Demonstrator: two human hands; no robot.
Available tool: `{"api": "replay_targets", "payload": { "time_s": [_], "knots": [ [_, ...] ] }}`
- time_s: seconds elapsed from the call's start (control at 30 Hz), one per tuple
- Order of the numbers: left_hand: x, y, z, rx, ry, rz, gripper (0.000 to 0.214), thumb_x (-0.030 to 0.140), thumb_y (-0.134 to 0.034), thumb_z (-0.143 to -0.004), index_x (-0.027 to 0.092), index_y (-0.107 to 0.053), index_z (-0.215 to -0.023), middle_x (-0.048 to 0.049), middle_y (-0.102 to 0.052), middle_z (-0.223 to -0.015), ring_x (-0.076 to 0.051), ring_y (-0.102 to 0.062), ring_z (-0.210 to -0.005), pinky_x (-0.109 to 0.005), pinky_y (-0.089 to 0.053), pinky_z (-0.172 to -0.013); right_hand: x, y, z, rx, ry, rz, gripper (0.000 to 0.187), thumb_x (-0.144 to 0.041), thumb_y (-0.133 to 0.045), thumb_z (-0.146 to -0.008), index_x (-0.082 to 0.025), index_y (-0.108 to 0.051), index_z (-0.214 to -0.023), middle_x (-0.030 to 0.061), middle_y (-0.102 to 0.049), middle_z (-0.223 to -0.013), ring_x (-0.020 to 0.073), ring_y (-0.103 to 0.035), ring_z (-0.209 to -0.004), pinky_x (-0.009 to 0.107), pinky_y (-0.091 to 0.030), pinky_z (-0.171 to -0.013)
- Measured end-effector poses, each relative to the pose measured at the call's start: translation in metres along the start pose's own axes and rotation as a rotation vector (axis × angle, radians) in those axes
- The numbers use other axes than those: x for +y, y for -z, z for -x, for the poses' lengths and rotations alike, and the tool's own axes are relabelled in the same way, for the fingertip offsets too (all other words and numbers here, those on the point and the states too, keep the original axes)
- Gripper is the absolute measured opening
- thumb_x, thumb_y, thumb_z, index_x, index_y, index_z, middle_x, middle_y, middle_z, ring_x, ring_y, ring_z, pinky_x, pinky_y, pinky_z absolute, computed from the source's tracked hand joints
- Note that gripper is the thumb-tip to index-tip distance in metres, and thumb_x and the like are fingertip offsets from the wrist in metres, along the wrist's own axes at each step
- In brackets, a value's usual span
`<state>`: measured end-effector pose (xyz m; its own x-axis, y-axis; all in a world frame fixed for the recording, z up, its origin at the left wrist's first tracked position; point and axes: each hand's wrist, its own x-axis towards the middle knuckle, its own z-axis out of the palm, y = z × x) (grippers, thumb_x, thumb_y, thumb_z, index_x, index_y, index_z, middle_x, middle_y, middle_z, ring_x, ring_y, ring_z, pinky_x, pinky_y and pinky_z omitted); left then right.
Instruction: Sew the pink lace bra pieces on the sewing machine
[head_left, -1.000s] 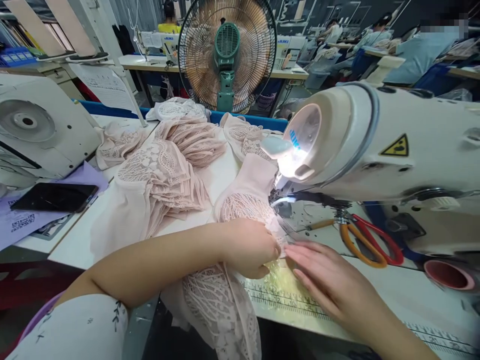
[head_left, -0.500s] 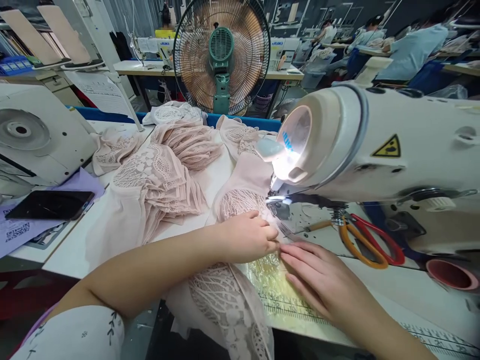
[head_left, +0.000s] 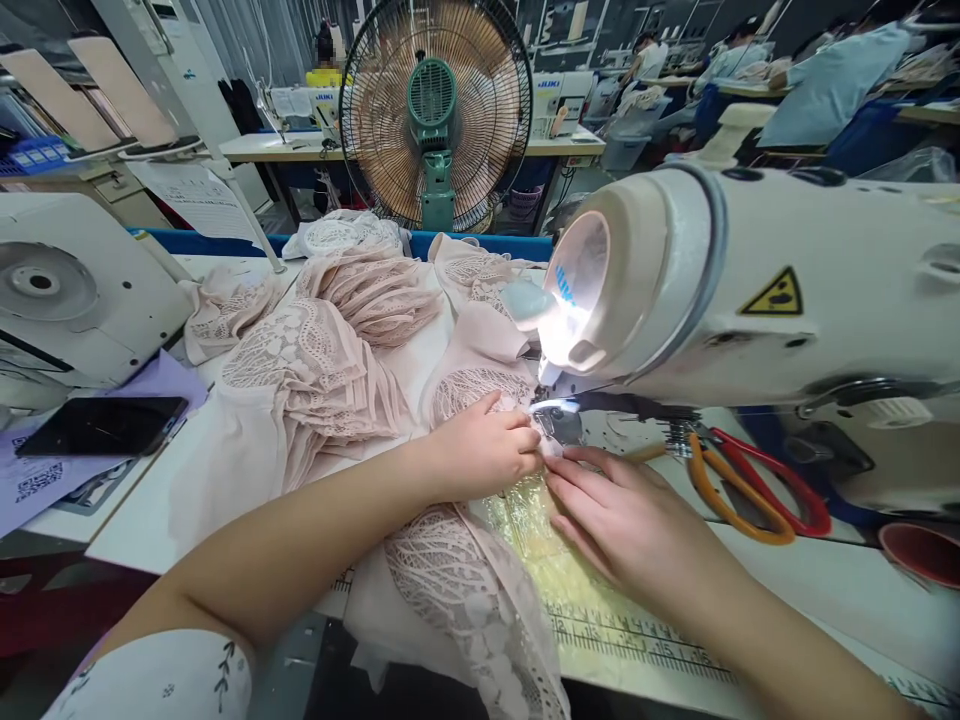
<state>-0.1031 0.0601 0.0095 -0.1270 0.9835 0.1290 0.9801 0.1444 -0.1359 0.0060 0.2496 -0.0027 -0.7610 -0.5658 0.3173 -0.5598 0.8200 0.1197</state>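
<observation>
A pale pink lace garment [head_left: 450, 570] lies across the table and runs under the head of a white sewing machine [head_left: 750, 290]. My left hand [head_left: 480, 450] rests on the lace just left of the lit needle area [head_left: 551, 415], fingers curled and pinching the fabric edge. My right hand [head_left: 622, 520] lies flat on the table beside it, fingers stretched toward the presser foot and pressing the fabric's edge. The fingertips of both hands almost meet in front of the needle.
Stacked pink lace pieces [head_left: 330, 350] fill the table behind. Orange-and-red scissors [head_left: 750, 490] lie right of the needle. A black phone [head_left: 101, 425] sits on papers at left, by another machine [head_left: 67, 290]. A green fan [head_left: 435, 110] stands behind; other people work at far tables.
Both hands have slid forward toward the needle, carrying the lace with them. The left hand's fingers now reach the presser foot.
</observation>
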Motion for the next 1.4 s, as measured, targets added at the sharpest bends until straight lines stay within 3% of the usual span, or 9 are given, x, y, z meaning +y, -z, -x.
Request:
{"api": "replay_targets", "payload": {
  "time_s": [0.37, 0.83, 0.93, 1.07, 1.17, 1.27, 1.33, 1.4],
  "knots": [
    [-0.013, 0.006, -0.001, -0.162, 0.050, -0.010, 0.033, 0.018, -0.039, -0.096, 0.019, -0.056, -0.124, -0.0074, -0.058, -0.129, -0.026, -0.048, -0.120, -0.060, -0.031, -0.105, 0.000, -0.001, 0.004, 0.116, 0.003, -0.024, 0.029, -0.019, -0.043, -0.094, -0.006, -0.068, -0.101, 0.0100, -0.069, -0.104, 0.0299, -0.054, -0.107, 0.043, -0.043, -0.085],
    [-0.035, 0.013, -0.012, -0.330, 0.123, -0.035, 0.040, 0.015, -0.034, -0.097, 0.019, -0.048, -0.134, -0.0098, -0.052, -0.137, -0.026, -0.038, -0.133, -0.060, -0.024, -0.110, 0.001, -0.001, 0.007, 0.180, -0.039, -0.092, 0.038, -0.024, -0.034, -0.099, -0.010, -0.069, -0.096, 0.0075, -0.070, -0.096, 0.0255, -0.056, -0.106, 0.040, -0.041, -0.089],
    [-0.039, 0.009, -0.014, -0.303, 0.150, -0.024, 0.037, 0.018, -0.034, -0.098, 0.020, -0.053, -0.129, -0.0087, -0.048, -0.140, -0.026, -0.039, -0.133, -0.059, -0.021, -0.112, 0.000, -0.003, 0.006, 0.182, -0.044, -0.095, 0.039, -0.024, -0.034, -0.099, -0.010, -0.069, -0.096, 0.0072, -0.070, -0.094, 0.0248, -0.056, -0.106, 0.039, -0.041, -0.089],
    [-0.034, 0.011, -0.009, -0.144, 0.182, 0.015, 0.033, 0.020, -0.034, -0.098, 0.014, -0.065, -0.109, -0.0112, -0.052, -0.136, -0.028, -0.042, -0.129, -0.058, -0.020, -0.112, 0.002, -0.002, 0.007, 0.189, -0.044, -0.097, 0.034, -0.022, -0.036, -0.098, -0.010, -0.068, -0.098, 0.0073, -0.069, -0.100, 0.0261, -0.055, -0.107, 0.041, -0.042, -0.089],
    [-0.021, 0.029, 0.002, -0.052, 0.180, 0.237, 0.027, 0.012, -0.041, -0.091, 0.010, -0.068, -0.089, -0.0131, -0.065, -0.112, -0.023, -0.056, -0.109, -0.043, -0.041, -0.101, 0.001, 0.004, 0.014, 0.236, -0.065, -0.160, 0.027, -0.018, -0.039, -0.095, -0.014, -0.065, -0.101, 0.0060, -0.067, -0.107, 0.0246, -0.055, -0.108, 0.038, -0.043, -0.090],
    [-0.008, 0.048, 0.012, -0.157, 0.014, 0.679, 0.019, 0.018, -0.057, -0.083, 0.012, -0.066, -0.099, -0.0092, -0.067, -0.101, -0.017, -0.060, -0.091, -0.028, -0.050, -0.083, -0.010, 0.012, 0.027, 0.240, -0.195, -0.393, 0.022, -0.020, -0.039, -0.096, -0.021, -0.059, -0.104, 0.0032, -0.065, -0.108, 0.0186, -0.057, -0.103, 0.031, -0.047, -0.086],
    [-0.003, 0.049, 0.014, -0.254, -0.073, 0.848, 0.021, 0.021, -0.064, -0.079, 0.014, -0.065, -0.098, -0.0073, -0.066, -0.094, -0.017, -0.060, -0.086, -0.026, -0.049, -0.078, -0.027, 0.016, 0.037, 0.220, -0.402, -0.561, 0.021, -0.027, -0.038, -0.098, -0.027, -0.057, -0.106, 0.0016, -0.064, -0.111, 0.0167, -0.059, -0.104, 0.027, -0.050, -0.085],
    [-0.001, 0.040, 0.012, -0.260, 0.005, 0.952, 0.009, 0.017, -0.063, -0.078, 0.014, -0.065, -0.085, -0.0045, -0.064, -0.081, -0.015, -0.058, -0.078, -0.025, -0.046, -0.073, -0.048, 0.018, 0.045, 0.203, -0.646, -0.693, 0.025, -0.036, -0.036, -0.099, -0.032, -0.052, -0.117, 0.0005, -0.062, -0.116, 0.0159, -0.061, -0.104, 0.024, -0.052, -0.083]
  ]
}}
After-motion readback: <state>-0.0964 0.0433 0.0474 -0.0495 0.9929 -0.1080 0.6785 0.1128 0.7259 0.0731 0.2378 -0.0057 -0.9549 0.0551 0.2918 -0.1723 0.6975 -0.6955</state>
